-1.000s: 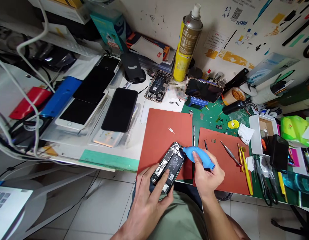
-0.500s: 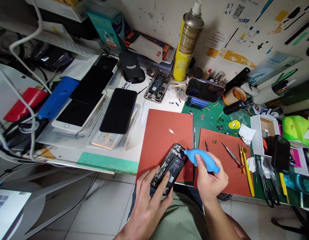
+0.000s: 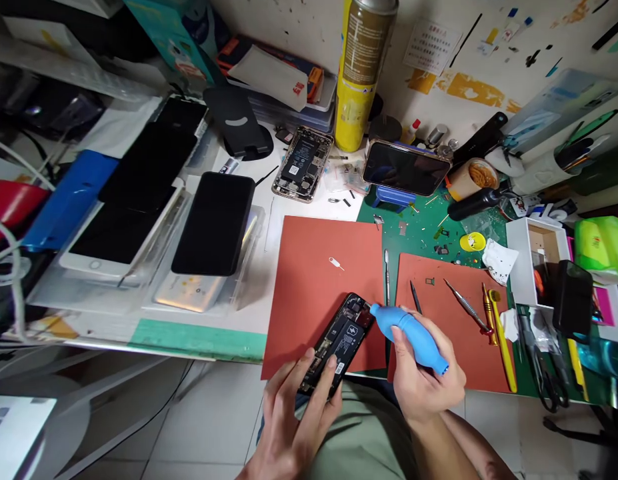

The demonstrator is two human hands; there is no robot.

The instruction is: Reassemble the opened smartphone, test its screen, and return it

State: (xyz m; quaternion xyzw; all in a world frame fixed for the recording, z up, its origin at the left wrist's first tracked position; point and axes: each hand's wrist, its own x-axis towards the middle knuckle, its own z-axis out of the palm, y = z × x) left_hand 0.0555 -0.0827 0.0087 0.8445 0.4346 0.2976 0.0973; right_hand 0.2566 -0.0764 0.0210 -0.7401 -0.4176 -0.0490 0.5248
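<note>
An opened phone (image 3: 345,331) with its battery and circuit board bare is tilted over the near edge of a red-brown mat (image 3: 309,280). My left hand (image 3: 299,407) grips its lower end, fingers lying across the inside. In my right hand (image 3: 429,380) is a blue rubber air blower (image 3: 411,337), thumb and fingers wrapped round the bulb. Its nozzle points at the phone's upper right edge, close to it; whether they touch I cannot tell. A SIM eject pin (image 3: 335,264) lies on the mat beyond the phone.
Right of the hands, a second mat (image 3: 449,333) holds tweezers (image 3: 466,305), a yellow brush (image 3: 503,347) and a small tray. Scissors (image 3: 541,373) lie farther right. Behind stand a propped phone (image 3: 406,172) and a spray can (image 3: 361,80). Several phones, including a black one (image 3: 213,223), lie left.
My view has shifted slightly, so the bench items at left appear farther left. The blower's tail has swung a little downward, its nozzle still by the phone's upper edge. Both hands keep their hold.
</note>
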